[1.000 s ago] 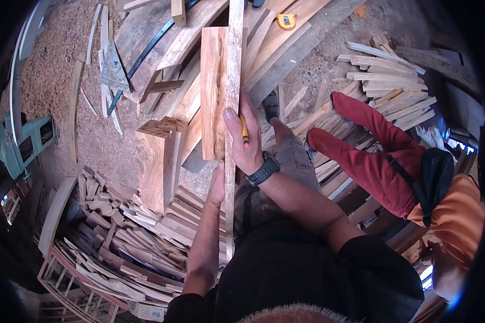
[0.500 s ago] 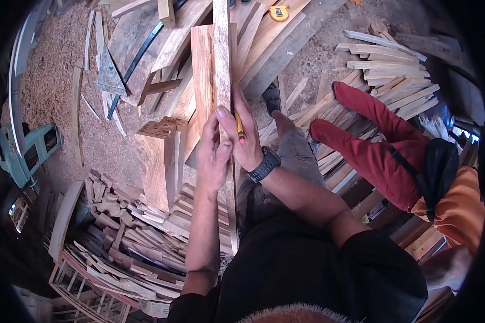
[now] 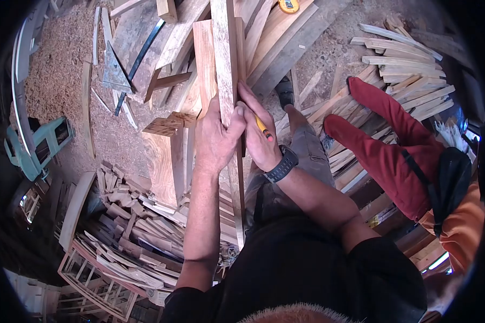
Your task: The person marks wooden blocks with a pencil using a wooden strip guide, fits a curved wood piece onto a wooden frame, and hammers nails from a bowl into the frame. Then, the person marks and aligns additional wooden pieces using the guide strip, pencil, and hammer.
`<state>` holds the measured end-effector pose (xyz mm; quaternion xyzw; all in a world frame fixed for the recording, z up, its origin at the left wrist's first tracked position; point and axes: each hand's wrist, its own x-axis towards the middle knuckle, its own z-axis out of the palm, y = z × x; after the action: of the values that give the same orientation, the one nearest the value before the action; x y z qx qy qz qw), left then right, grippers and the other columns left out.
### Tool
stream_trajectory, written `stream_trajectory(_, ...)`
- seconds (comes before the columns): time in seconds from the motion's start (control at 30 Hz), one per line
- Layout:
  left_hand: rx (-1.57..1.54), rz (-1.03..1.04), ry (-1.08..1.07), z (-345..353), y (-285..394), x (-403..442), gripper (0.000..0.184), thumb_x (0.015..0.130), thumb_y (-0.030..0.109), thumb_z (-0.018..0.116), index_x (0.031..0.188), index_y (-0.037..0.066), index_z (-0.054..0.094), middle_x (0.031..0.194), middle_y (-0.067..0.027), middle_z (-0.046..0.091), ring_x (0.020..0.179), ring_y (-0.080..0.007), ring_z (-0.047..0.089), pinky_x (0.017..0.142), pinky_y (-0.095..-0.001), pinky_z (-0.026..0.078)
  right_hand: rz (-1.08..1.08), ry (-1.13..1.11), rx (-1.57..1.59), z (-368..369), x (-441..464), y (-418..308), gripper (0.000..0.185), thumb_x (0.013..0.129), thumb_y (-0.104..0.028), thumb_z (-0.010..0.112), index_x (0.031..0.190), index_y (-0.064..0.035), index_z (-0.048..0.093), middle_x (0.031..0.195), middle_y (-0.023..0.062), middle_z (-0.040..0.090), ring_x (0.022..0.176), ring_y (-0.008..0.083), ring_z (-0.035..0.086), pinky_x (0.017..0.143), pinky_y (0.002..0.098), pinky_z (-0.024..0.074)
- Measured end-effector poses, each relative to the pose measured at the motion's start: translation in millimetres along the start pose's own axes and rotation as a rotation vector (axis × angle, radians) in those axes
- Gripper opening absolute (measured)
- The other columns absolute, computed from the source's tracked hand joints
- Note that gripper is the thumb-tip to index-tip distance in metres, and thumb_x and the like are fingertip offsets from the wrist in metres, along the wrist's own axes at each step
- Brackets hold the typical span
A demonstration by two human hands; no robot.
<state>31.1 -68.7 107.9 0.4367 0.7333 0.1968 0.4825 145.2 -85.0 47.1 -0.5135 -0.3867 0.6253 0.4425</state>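
Observation:
A long pale wooden strip [image 3: 224,59] runs from the top centre down toward my body. My left hand [image 3: 216,134] is closed around the strip and the lower end of a broader reddish board [image 3: 204,59] beside it. On the other side, my right hand [image 3: 261,132], with a dark watch at the wrist, grips the strip too. A yellow pencil [image 3: 262,127] is tucked in that hand, its dark and red end toward the wrist. Both hands touch or nearly touch at the strip, and their fingertips are partly hidden by the wood.
A yellow tape measure [image 3: 289,5] lies on boards at the top. A metal triangle [image 3: 116,72] is at the upper left, near a teal tool frame [image 3: 37,148]. Offcuts [image 3: 140,220] fill the lower left. A person in red trousers [image 3: 382,167] is at the right.
My left hand has come up from below and closed on the wood beside my right hand. The strip has turned slightly, and the view has shifted a little.

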Motion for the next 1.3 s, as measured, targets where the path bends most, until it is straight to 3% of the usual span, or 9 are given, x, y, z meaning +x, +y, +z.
stream_trajectory(0.07,0.041,0.027,0.016,-2.3,0.5,2.5,0.054,0.095,0.034,0.065,0.135,-0.001,0.059,0.102,-0.0245,0.075,0.098,-0.032,0.076,0.086,-0.0425,0.057,0.026,-0.025,-0.033,0.0,-2.6,0.1,0.053,0.111,-0.02,0.041,0.155,0.0087,0.039,0.162,0.0255,0.039,0.154,0.0322,0.034,0.126,0.0396,0.0254)
stream_trajectory(0.23,0.173,0.004,-0.044,-7.6,7.4,6.8,0.051,0.09,0.027,0.065,0.132,-0.002,0.059,0.098,-0.0305,0.072,0.097,-0.0427,0.074,0.083,-0.0468,0.058,0.004,-0.039,-0.03,-0.5,-2.6,2.7,0.056,0.11,-0.022,0.044,0.157,0.0077,0.037,0.164,0.0247,0.037,0.154,0.0318,0.033,0.126,0.04,0.0247)
stream_trajectory(0.57,0.04,0.06,-0.062,-9.2,4.8,6.4,0.052,0.088,0.021,0.063,0.135,-0.002,0.057,0.098,-0.0299,0.072,0.098,-0.0433,0.074,0.084,-0.0468,0.058,-0.001,-0.024,-0.113,-1.9,-0.6,1.8,0.051,0.105,-0.007,0.046,0.154,0.0066,0.042,0.159,0.0265,0.044,0.15,0.0363,0.04,0.124,0.0409,0.0308)
stream_trajectory(0.77,0.058,0.091,-0.097,-9.1,-1.3,4.3,0.062,0.085,0.014,0.062,0.143,-0.002,0.051,0.101,-0.0292,0.072,0.098,-0.0388,0.075,0.083,-0.0444,0.058,0.072,-0.019,-0.03,-6.6,1.4,1.3,0.049,0.106,-0.013,0.05,0.15,0.007,0.048,0.155,0.0271,0.048,0.146,0.035,0.045,0.122,0.0404,0.0328)
stream_trajectory(0.83,0.043,-0.054,-0.189,-9.7,9.8,-0.3,0.066,0.086,0.009,0.057,0.149,-0.004,0.045,0.122,-0.0195,0.069,0.111,-0.0194,0.066,0.097,-0.0352,0.053,0.14,0.007,0.041,-6.9,4.8,-3.3,0.049,0.107,-0.016,0.051,0.149,0.0077,0.049,0.153,0.0274,0.05,0.145,0.0347,0.047,0.122,0.0402,0.0332)
stream_trajectory(0.87,0.043,-0.054,-0.19,-11.0,12.9,-0.9,0.066,0.086,0.009,0.057,0.149,-0.004,0.045,0.122,-0.0195,0.069,0.111,-0.0194,0.066,0.097,-0.0352,0.053,0.209,0.034,0.115,-6.1,6.3,-5.2,0.049,0.107,-0.019,0.052,0.148,0.0083,0.05,0.151,0.0277,0.052,0.144,0.0345,0.048,0.121,0.0401,0.0336)
stream_trajectory(1.07,-0.105,0.022,-0.172,-9.2,5.6,-0.2,0.072,0.084,0.009,0.057,0.153,-0.004,0.041,0.128,-0.0211,0.067,0.119,-0.0213,0.064,0.104,-0.0357,0.049,0.055,-0.016,0.013,-5.9,8.0,-3.7,0.053,0.108,-0.023,0.054,0.146,0.0141,0.047,0.151,0.0316,0.051,0.144,0.038,0.048,0.12,0.0417,0.0363)
stream_trajectory(1.13,-0.024,0.101,-0.134,-8.8,2.7,0.8,0.077,0.079,0.01,0.059,0.151,-0.008,0.038,0.1,-0.027,0.07,0.088,-0.035,0.073,0.08,-0.0398,0.056,0.069,-0.014,-0.022,-5.4,6.4,-3.0,0.054,0.108,-0.023,0.053,0.146,0.0143,0.047,0.152,0.032,0.05,0.145,0.0387,0.047,0.121,0.0418,0.0345)
stream_trajectory(1.3,-0.02,0.153,-0.124,-7.2,-3.4,1.1,0.074,0.081,0.011,0.058,0.15,-0.008,0.039,0.108,-0.0298,0.069,0.099,-0.0376,0.072,0.088,-0.0413,0.055,0.125,-0.053,-0.032,-5.9,6.0,-9.9,0.051,0.109,-0.014,0.05,0.152,0.0104,0.043,0.16,0.024,0.043,0.152,0.0302,0.037,0.126,0.0387,0.0259)
